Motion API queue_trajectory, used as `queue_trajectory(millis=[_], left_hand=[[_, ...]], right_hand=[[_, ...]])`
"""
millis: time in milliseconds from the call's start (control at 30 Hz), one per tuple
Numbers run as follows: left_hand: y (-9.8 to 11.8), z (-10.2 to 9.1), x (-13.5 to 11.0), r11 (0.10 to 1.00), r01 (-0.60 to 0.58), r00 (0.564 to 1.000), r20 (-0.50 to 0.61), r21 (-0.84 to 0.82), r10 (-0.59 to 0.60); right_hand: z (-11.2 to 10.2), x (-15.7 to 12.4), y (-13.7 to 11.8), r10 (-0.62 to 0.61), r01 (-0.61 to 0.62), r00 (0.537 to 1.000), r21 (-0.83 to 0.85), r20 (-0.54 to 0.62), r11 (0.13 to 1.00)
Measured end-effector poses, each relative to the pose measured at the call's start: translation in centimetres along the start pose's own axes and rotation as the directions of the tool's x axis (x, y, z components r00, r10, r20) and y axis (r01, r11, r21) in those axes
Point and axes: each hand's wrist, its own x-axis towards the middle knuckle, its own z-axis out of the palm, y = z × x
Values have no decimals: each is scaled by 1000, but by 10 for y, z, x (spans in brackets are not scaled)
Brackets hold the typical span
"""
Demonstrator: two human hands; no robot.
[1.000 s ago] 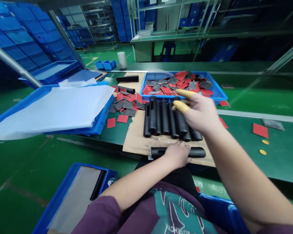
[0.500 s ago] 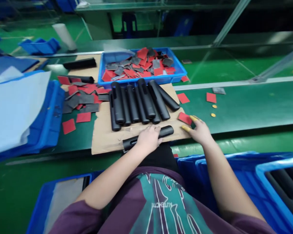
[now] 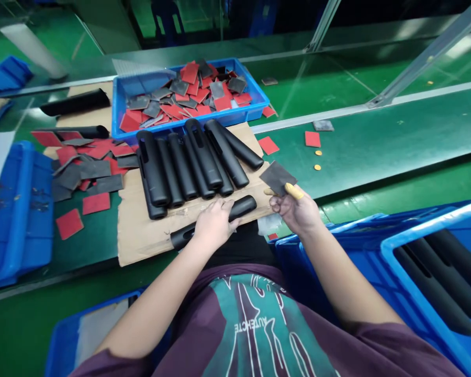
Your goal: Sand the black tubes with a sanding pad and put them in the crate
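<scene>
My left hand [image 3: 214, 224] is wrapped over a black slotted tube [image 3: 243, 207] that lies crosswise at the near edge of a cardboard sheet [image 3: 135, 243]. Both ends of the tube show; its middle is under the fingers. In my right hand [image 3: 298, 209] a square abrasive pad [image 3: 278, 178] is pinched between thumb and fingers, dark grey face showing. Yellow covers are on fingertips of that hand. Just beyond, several black tubes [image 3: 180, 167] lie side by side, some stacked, on the cardboard.
Red and grey pads fill a blue tray [image 3: 120, 112] at the back. More pads [image 3: 96, 170] lie in a loose heap at the left. Blue crates [image 3: 19, 220] stand at the left, and a blue bin [image 3: 388, 251] with black tubes is at the lower right. Two yellow bits [image 3: 317, 167] lie on the green bench.
My right hand has picked up the pad from the cardboard's right edge and turned its grey side into view. The left hand stays on the tube. The camera view has swung right.
</scene>
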Motion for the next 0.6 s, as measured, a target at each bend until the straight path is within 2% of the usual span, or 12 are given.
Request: queue_trajectory(millis=[100,167,233,300,367,433,533,600], left_hand=[[-1,3,1,1000,-3,1000,-16,2,3],[-2,5,2,1000,-4,1000,-23,-6,4],[-2,7,3,1000,1,1000,-15,-3,-1],[-2,7,3,1000,4,1000,4,12,-4],[-1,6,3,1000,-3,1000,21,23,2],[-2,6,4,1000,-10,1000,23,27,10],[-3,6,4,999,-19,1000,25,27,18],[-4,7,5,999,-35,999,28,21,34]], right_hand=[[3,-7,-11,89,-119,981,175,170,977],[2,-7,-11,88,-127,972,167,219,978],[0,-6,-5,18,-33,978,70,206,997],[0,-6,3,-109,124,983,-98,150,987],[2,-5,12,-240,258,966,-320,96,912],[7,-5,17,-318,330,941,-501,111,800],[13,1,21,-316,376,925,-627,211,682],[16,6,22,-301,360,930,-685,211,633]])
